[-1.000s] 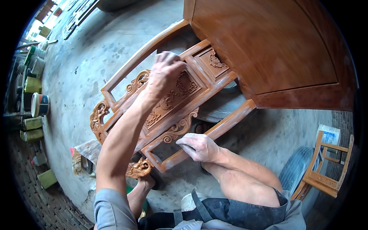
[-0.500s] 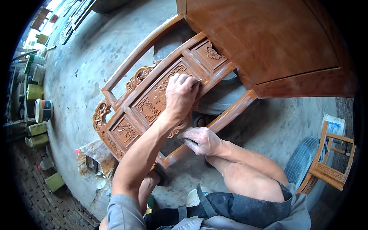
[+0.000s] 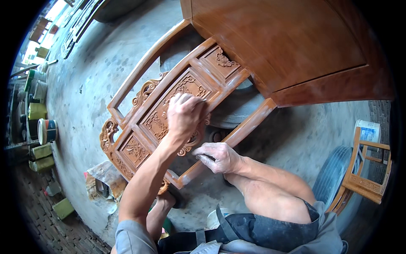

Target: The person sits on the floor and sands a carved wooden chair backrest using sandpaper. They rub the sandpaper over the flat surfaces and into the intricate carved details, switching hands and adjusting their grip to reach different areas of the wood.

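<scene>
A brown carved wooden furniture frame (image 3: pixel 135 117) lies tilted in front of me, with raised scrollwork and pale dust along its rails. Over its middle carved panel (image 3: pixel 156 125) is my left hand (image 3: pixel 185 113), its fingers curled down against the wood. A small thin edge shows at its fingertips, too small to name. My right hand (image 3: pixel 218 156), coated in pale dust, is closed beside the frame's near rail (image 3: pixel 248 125), the forearm lying across my raised knee. Whatever its fingers may hold is hidden.
A large brown wooden panel (image 3: pixel 279 42) rises at the far right, meeting the frame. A tire (image 3: pixel 334 173), a small wooden chair (image 3: pixel 363 186) and a white bucket (image 3: pixel 368 130) stand to the right. Tins and a paint bucket (image 3: pixel 47 131) line the left; a crumpled bag (image 3: pixel 105 180) sits nearer.
My left hand has slid a little nearer and leftward over the carved panel. The whole view has shifted slightly; my right hand stays by the near rail.
</scene>
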The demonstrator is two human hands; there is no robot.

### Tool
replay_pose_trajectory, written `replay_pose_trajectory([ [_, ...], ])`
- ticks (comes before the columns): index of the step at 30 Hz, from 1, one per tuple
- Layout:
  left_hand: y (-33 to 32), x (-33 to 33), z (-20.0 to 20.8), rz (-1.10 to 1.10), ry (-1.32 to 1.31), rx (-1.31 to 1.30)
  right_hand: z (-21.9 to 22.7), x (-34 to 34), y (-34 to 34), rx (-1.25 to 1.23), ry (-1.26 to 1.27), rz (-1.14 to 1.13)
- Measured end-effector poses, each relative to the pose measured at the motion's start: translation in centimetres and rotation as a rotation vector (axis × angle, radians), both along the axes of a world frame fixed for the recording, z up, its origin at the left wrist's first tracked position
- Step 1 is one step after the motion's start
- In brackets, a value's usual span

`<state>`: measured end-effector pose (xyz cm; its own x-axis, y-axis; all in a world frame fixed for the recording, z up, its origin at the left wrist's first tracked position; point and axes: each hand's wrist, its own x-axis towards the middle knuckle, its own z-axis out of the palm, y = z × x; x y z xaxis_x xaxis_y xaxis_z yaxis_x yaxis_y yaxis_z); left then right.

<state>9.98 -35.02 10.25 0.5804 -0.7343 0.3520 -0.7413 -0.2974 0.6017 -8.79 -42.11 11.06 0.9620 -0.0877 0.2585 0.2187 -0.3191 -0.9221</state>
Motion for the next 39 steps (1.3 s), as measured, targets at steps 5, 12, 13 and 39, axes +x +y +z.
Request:
replay_pose_trajectory([
  [5, -4.0, -0.1, 1.1, -0.023, 0.101, -0.040, -0.2, -0.1, 0.4, -0.006, 0.017, -0.010],
  [12, -0.5, -0.8, 2.1, 0.015, 0.312, 0.100, -0.3, -0.5, -0.2, 0.003, 0.036, -0.046],
  [13, -1.4, -0.9, 2.2, 0.020, 0.287, 0.118, -0.2, -0.5, -0.1, 0.003, 0.044, -0.054],
  [39, 1.7, 1.2, -0.4, -0.116, 0.216, 0.187, -0.4, 0.1, 1.0, -0.027, 0.190, -0.067],
])
